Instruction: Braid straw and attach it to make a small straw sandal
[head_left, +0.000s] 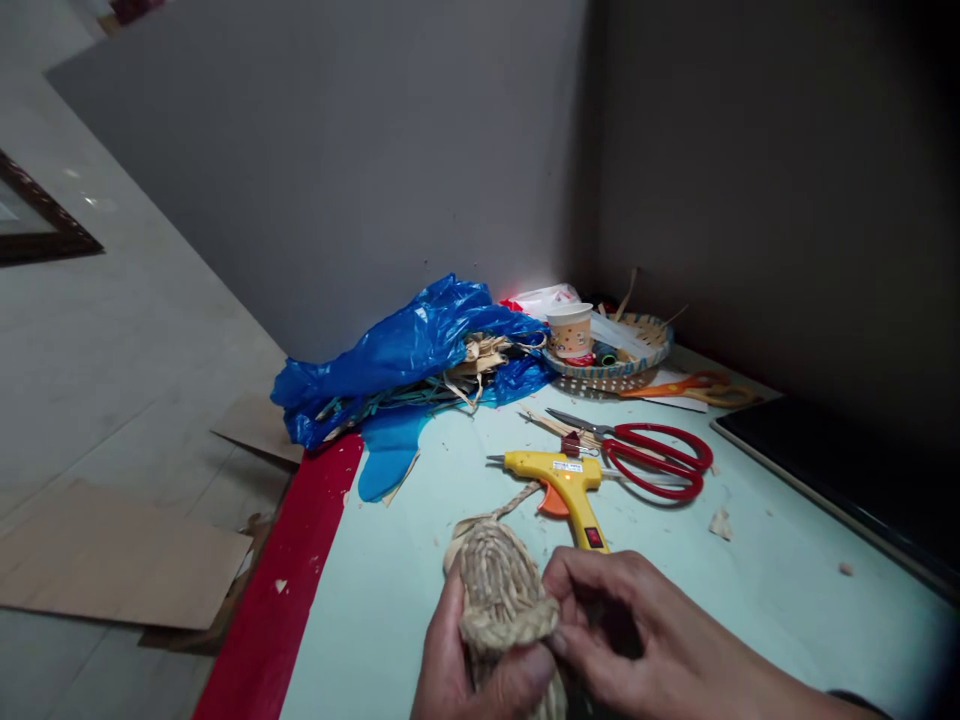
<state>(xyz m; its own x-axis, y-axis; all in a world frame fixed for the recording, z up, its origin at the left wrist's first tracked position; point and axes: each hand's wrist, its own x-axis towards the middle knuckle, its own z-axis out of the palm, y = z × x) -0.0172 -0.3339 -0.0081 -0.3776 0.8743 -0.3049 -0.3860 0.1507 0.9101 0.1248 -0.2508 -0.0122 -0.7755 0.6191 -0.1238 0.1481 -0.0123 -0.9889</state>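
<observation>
A small woven straw piece (499, 590), shaped like a little shoe or basket, is held low in the middle of the view over a pale green table (750, 590). My left hand (465, 670) grips its near end, thumb across the weave. My right hand (622, 630) pinches the woven edge on the right side, fingers curled. A straw tail sticks out from the far end toward a yellow glue gun (566, 480) lying just beyond.
Red-handled scissors (652, 455) lie right of the glue gun; orange scissors (690, 388) further back. A woven tray (611, 365) holds a paper cup (570, 328). A blue plastic bag (405, 355) with straw strips sits at the back. A dark tablet (840, 470) is right. Cardboard (112, 555) lies on the floor.
</observation>
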